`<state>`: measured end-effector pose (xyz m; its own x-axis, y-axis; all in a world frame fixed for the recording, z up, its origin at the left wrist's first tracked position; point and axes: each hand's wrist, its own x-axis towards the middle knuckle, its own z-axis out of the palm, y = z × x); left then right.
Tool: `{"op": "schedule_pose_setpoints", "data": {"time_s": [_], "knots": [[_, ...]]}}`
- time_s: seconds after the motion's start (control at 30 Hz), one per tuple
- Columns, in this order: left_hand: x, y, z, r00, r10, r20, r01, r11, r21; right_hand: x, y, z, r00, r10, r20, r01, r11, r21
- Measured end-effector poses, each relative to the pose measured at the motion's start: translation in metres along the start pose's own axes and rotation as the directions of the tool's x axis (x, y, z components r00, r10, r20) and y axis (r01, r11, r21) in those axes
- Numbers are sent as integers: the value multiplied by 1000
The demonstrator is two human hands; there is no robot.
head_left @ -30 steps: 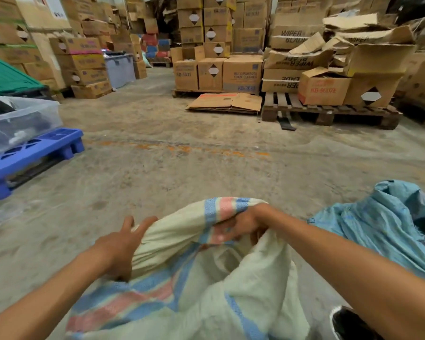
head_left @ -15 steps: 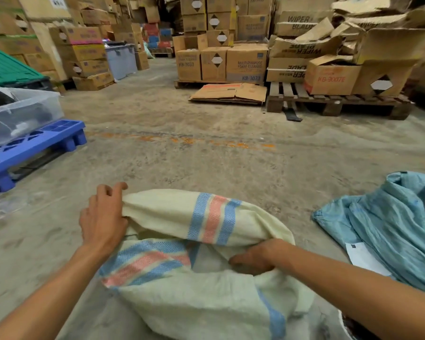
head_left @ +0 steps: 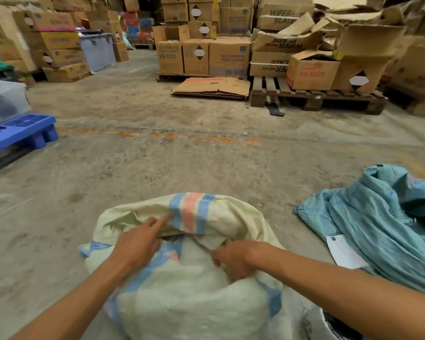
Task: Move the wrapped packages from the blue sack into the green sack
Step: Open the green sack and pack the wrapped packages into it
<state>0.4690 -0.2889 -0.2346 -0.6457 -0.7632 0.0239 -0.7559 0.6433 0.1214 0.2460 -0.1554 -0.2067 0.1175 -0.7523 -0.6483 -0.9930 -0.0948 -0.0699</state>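
Observation:
A pale green woven sack with blue and red stripes lies bunched on the concrete floor right in front of me. My left hand rests on its folded mouth, fingers stretched toward the stripe. My right hand grips a fold of the sack's rim at the opening. To the right lies the crumpled blue sack with a white paper label on it. Something dark and grey shows at the bottom right edge; I cannot tell whether it is a wrapped package. The inside of both sacks is hidden.
A blue plastic pallet carrying a clear bin stands at the left. Ahead are flattened cardboard, a wooden pallet and stacks of cardboard boxes. Bare concrete floor lies between them and the sacks.
My left hand moved from the sack's left rim in to the middle of its mouth. My right hand stayed at the opening, and the mouth has folded more closed.

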Motion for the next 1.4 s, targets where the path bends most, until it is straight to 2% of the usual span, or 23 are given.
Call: {"op": "schedule_pose_setpoints", "data": {"time_s": [0.07, 0.13, 0.2, 0.23, 0.3, 0.37, 0.43, 0.5, 0.57, 0.63, 0.7, 0.77, 0.83, 0.87, 0.93, 1.03, 1.13, 1.23, 1.3, 1.4], "knots": [[22, -3, -14, 988, -137, -68, 128, 984, -121, -6, 20, 12, 979, 100, 177, -77, 988, -131], [39, 3, -24, 993, -113, -28, 112, 993, -34, -11, 44, 18, 956, 166, 243, -115, 971, -212], [47, 23, -24, 995, -55, 89, 48, 996, 73, -9, 67, 20, 946, 204, 251, -163, 971, -173], [48, 35, -20, 988, -41, 147, 26, 995, 100, -7, 77, 17, 950, 202, 239, -185, 978, -93], [48, 53, -10, 985, -1, 173, -21, 992, 122, -5, 85, 10, 982, 148, 118, -167, 972, 166], [45, 65, -4, 981, 59, 182, -86, 986, 145, 1, 87, 2, 988, 109, -106, -61, 924, 377], [41, 65, 0, 968, 100, 231, -143, 974, 175, 9, 95, -5, 958, 165, -236, -20, 856, 517], [35, 58, 4, 920, 86, 382, -199, 943, 266, 14, 113, -10, 902, 280, -328, -25, 794, 608], [29, 56, 8, 822, 32, 569, -298, 875, 381, 18, 131, -20, 773, 438, -458, -65, 773, 631], [28, 68, 6, 749, 9, 663, -392, 813, 431, 21, 133, -32, 696, 498, -518, -73, 766, 639], [35, 86, 1, 726, 2, 688, -414, 800, 434, 29, 122, -36, 702, 447, -555, -66, 816, 574], [46, 100, -3, 722, -18, 691, -369, 836, 407, 35, 115, -23, 815, 296, -498, -74, 906, 417], [60, 101, -3, 733, -52, 679, -266, 896, 356, 29, 122, -2, 937, 192, -292, -148, 975, 166], [67, 98, -4, 761, -69, 645, -181, 932, 313, 22, 130, 7, 954, 199, -223, -194, 980, 46], [79, 91, 0, 843, -62, 534, -95, 961, 260, 2, 149, 21, 953, 269, -138, -281, 957, -73], [92, 95, 8, 909, 35, 415, -175, 937, 304, -22, 175, 30, 933, 357, -37, -359, 931, -63], [101, 113, 18, 936, 80, 343, -177, 949, 262, -29, 193, 38, 933, 335, -128, -343, 938, -46], [107, 116, 19, 961, 53, 270, -115, 969, 217, -28, 200, 40, 913, 248, -324, -207, 966, 156], [108, 114, 18, 986, 57, 157, -86, 980, 180, -29, 197, 41, 849, 244, -468, -161, 964, 212], [107, 116, 16, 998, 58, 20, -59, 996, 67, -32, 187, 48, 660, 285, -696, -135, 955, 263]]}}
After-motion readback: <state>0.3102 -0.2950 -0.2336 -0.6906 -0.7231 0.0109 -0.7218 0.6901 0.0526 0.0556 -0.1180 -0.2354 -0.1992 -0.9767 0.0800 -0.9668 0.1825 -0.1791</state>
